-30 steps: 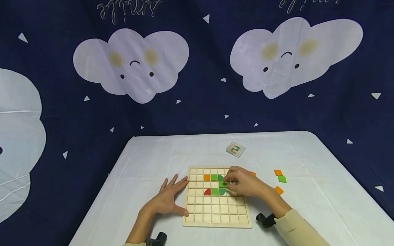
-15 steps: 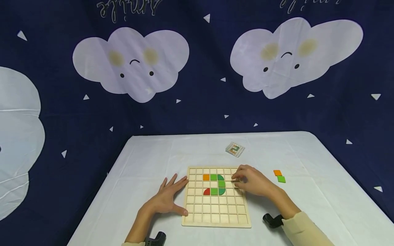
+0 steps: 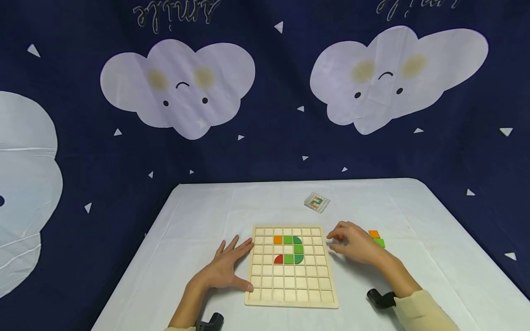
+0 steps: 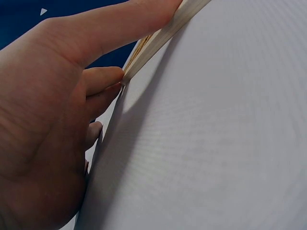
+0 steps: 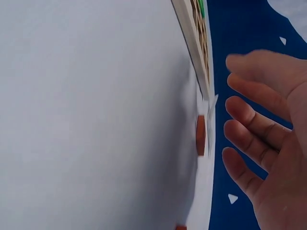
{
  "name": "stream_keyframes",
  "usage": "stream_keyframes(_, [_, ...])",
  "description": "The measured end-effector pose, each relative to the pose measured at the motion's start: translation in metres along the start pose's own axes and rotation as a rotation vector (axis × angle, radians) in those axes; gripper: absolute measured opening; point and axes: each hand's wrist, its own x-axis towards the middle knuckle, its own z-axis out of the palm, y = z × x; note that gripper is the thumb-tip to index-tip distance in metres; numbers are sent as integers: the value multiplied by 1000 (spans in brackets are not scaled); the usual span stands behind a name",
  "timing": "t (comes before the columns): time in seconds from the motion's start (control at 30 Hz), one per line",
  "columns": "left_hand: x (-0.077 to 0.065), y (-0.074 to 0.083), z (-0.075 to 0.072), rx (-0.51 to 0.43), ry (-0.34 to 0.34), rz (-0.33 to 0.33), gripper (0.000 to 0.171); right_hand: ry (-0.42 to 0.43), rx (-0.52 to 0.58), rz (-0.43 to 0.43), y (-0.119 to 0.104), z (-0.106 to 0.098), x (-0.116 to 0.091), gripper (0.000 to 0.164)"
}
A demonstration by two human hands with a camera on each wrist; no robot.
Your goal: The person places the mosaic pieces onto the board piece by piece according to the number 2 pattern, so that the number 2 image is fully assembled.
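Note:
A pale wooden grid board (image 3: 291, 294) lies on the white table. In its upper part sit an orange square tile (image 3: 278, 239), several green square tiles (image 3: 288, 259), two teal rounded tiles (image 3: 299, 259) and a red rounded tile (image 3: 279, 259). My left hand (image 3: 223, 267) is spread, its thumb and fingertips touching the board's left edge. Just off the right edge hovers my right hand (image 3: 355, 242), fingers loosely bent and holding nothing. Below it in the right wrist view stands an orange tile (image 5: 200, 135) on the table.
Behind the board lies a small card (image 3: 317, 202) with a printed grid pattern. Right of my right hand are a loose orange tile (image 3: 374, 234) and a green tile (image 3: 380, 242), partly covered. Dark cloth with clouds (image 3: 178, 87) hangs behind the table (image 3: 232, 202).
My right hand has let go of the green tile in the board and moved right, off the board's edge. The left hand stays in place.

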Motion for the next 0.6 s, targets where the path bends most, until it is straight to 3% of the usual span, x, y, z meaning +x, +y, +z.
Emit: stream_keyframes(0.6, [1, 0, 1, 10, 0, -17, 121, 32, -35, 48, 31, -15, -29, 29])
